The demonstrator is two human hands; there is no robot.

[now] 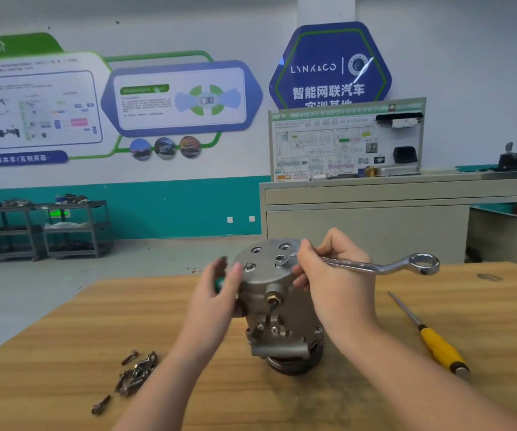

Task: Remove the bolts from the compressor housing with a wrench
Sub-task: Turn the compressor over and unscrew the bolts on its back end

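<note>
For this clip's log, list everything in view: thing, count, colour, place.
compressor: one, grey metal, upright on table centre
wrench: one, silver, near end on a bolt on top of compressor
loose bolts: small pile, dark metal, table front left
screwdriver: one, yellow handle, table right
table: one, wood
cabinet: one, beige, behind table
diagram board: one, standing on cabinet
carts: two, dark grey, far left by wall
wall posters: several, blue and green
left hand: touches compressor's left side
right hand: grips wrench
</note>
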